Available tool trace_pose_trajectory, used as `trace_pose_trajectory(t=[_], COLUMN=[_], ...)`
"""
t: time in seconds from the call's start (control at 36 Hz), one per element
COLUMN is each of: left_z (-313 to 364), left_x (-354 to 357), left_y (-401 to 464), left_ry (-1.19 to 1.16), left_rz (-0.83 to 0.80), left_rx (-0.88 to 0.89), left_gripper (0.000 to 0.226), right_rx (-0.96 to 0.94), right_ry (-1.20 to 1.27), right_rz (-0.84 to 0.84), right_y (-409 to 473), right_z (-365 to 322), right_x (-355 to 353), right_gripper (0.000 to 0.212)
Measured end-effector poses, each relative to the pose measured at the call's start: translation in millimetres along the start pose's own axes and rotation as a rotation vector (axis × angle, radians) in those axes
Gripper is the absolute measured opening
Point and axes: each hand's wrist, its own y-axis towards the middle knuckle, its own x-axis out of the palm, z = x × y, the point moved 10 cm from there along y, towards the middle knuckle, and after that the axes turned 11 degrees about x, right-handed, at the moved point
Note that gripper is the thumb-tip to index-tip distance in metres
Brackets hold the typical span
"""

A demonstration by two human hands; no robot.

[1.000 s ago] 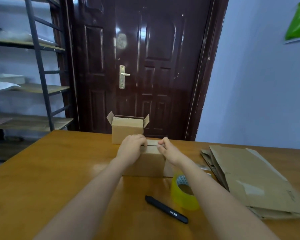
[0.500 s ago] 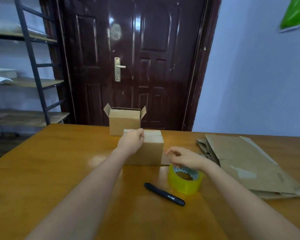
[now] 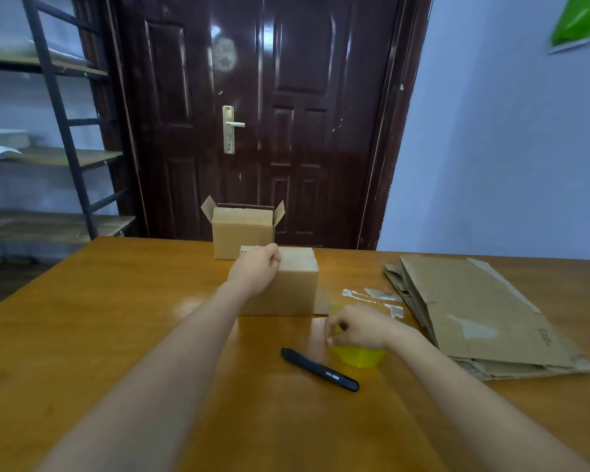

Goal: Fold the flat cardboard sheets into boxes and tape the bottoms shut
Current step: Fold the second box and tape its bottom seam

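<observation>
A small folded cardboard box (image 3: pixel 293 287) stands in the middle of the wooden table (image 3: pixel 116 318), flaps closed on top. My left hand (image 3: pixel 256 270) presses on its top left edge and holds the flaps down. My right hand (image 3: pixel 358 327) grips the yellow tape roll (image 3: pixel 358 356), which rests on the table just right of the box. Behind stands a second box (image 3: pixel 242 229), upright with its top flaps open. A stack of flat cardboard sheets (image 3: pixel 470 311) lies at the right.
A black utility knife (image 3: pixel 319 369) lies on the table in front of the tape roll. Scraps of tape (image 3: pixel 372 296) stick to the table between box and sheets. Behind the table is a dark door (image 3: pixel 263 114); metal shelving (image 3: pixel 55 148) stands at the left.
My right hand left the box top, moved down and right, and closed on the tape roll. My left hand stays on the box.
</observation>
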Motion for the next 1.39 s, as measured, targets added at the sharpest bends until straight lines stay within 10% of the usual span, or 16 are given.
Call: trace_pose_trajectory(t=[0.39, 0.94, 1.39], left_z=[-6.8, -24.6, -32.5], left_x=[2.0, -0.2, -5.4], left_y=[1.4, 2.5, -5.8], left_ry=[-0.089, -0.939, -0.993], left_rz=[-0.057, 0.075, 0.115], left_rx=[-0.032, -0.380, -0.394], left_gripper=[0.023, 0.016, 0.025], right_rx=[-0.096, -0.015, 0.033], right_ry=[0.441, -0.107, -0.298], right_rz=[0.286, 0.008, 0.059], right_y=[6.2, 116.0, 112.7], right_z=[-22.5, -115.8, -135.8], right_x=[-138.6, -147.9, -135.6], right_gripper=[0.019, 0.026, 0.027])
